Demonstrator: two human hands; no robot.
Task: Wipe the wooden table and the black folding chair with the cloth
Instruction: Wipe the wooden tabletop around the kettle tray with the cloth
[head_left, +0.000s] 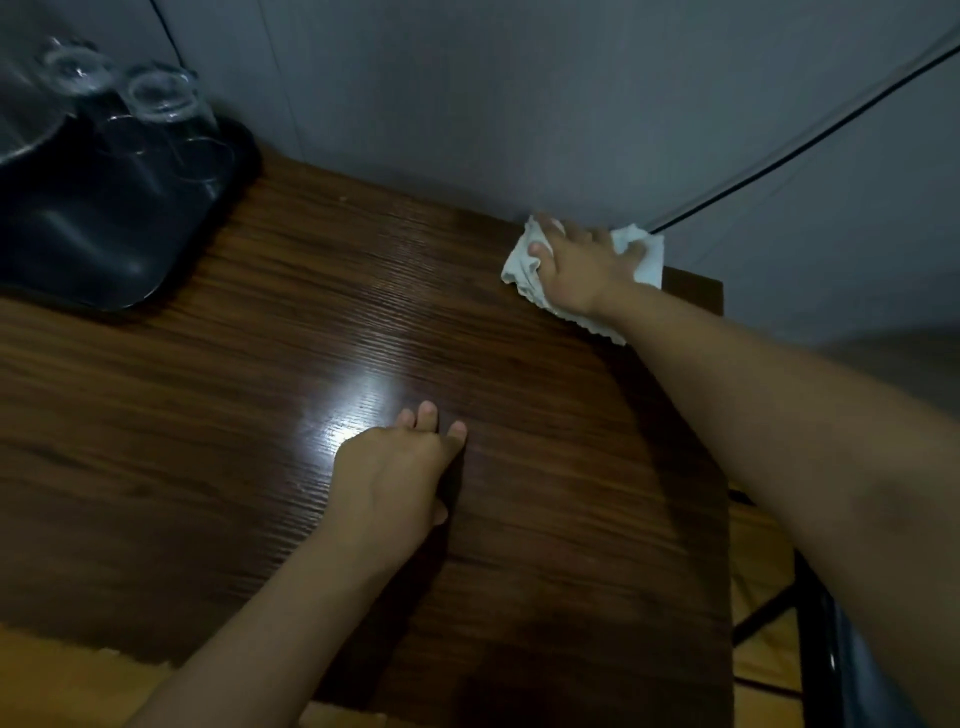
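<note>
At the near edge of the counter (260, 389), only bare dark wood grain is seen, with floor below it. Just beyond the near edge, toward the middle, the left grip (395, 478) is laid on the wood, released, its fingers loosely extended with the tips touching the surface; nothing is held in it, and it is judged to serve as a brace.

Beside the right edge, low down, part of a black frame is seen, taken to be the black folding chair (813, 613); it is not touched by either grip.

Farther on, at the far right corner, the cloth (519, 273) is pressed to the counter under the right grip (576, 265). That grip is released too, with the fingers spread flat over the fabric, not curled round it. The cloth is crumpled, so no clear long axis can be made out; its edges show on both sides of the palm.

The table is judged to be mid-wipe. Nearly all the open surface lies left of and nearer than the cloth, so the coming stroke is expected to be drawn away from the corner.

At the far left corner a black tray (104, 234) is set, with upturned glasses (166, 98) on it. A cable (779, 161) runs along the wall (467, 104) behind
</note>
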